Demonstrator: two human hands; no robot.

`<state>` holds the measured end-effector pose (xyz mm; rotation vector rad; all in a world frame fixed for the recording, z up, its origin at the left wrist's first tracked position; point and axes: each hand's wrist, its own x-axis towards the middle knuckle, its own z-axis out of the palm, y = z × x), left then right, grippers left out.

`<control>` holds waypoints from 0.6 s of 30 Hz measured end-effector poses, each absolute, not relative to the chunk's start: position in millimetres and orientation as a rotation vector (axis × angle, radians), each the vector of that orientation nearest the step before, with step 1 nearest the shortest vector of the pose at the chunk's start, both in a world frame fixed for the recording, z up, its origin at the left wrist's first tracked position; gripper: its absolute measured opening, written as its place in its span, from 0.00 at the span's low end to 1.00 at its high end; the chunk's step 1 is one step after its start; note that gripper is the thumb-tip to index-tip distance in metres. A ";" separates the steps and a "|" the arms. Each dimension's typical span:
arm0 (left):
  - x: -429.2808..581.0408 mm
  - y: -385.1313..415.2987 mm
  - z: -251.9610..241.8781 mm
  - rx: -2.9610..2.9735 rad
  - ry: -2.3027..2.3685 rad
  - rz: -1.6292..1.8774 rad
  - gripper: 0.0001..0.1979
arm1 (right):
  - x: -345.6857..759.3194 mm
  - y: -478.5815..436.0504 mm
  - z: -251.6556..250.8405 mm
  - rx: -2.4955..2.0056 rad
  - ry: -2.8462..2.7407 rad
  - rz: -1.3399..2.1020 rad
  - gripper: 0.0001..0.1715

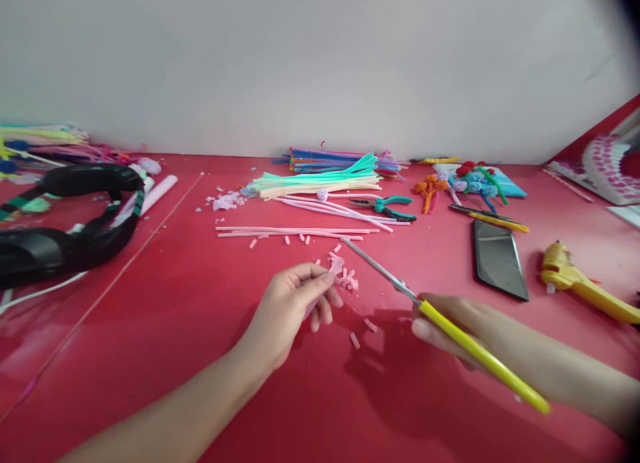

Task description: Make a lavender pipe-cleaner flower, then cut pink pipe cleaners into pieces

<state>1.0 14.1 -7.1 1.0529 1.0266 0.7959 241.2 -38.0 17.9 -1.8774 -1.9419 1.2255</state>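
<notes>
My left hand (295,299) pinches a short pink pipe-cleaner piece (334,269) above the red table (200,356). My right hand (450,329) is closed on yellow-handled scissors (465,343), whose grey blades (375,266) point up-left toward the pink piece, a little apart from it. Small pink cut bits (350,283) lie under and around the blade tips. Long pink pipe cleaners (295,231) lie just beyond.
Bundles of coloured pipe cleaners (320,179) lie at the back, with teal pliers (390,206), finished pipe-cleaner flowers (470,179), a dark phone (497,259), a yellow glue gun (580,283) to the right, and a black strap-like object (65,216) at left.
</notes>
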 end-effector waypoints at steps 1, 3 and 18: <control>1.4 13.8 -7.5 1.041 1.024 0.809 0.11 | 245.0 -44.8 14.5 -1.905 -1.938 1.216 0.20; 2.7 12.7 -7.4 1.032 1.022 0.812 0.10 | 248.4 -55.7 8.4 -1.934 -1.920 1.209 0.20; 5.9 6.9 0.8 1.002 0.993 0.719 0.07 | 233.7 -61.6 8.4 -1.768 -1.839 1.453 0.19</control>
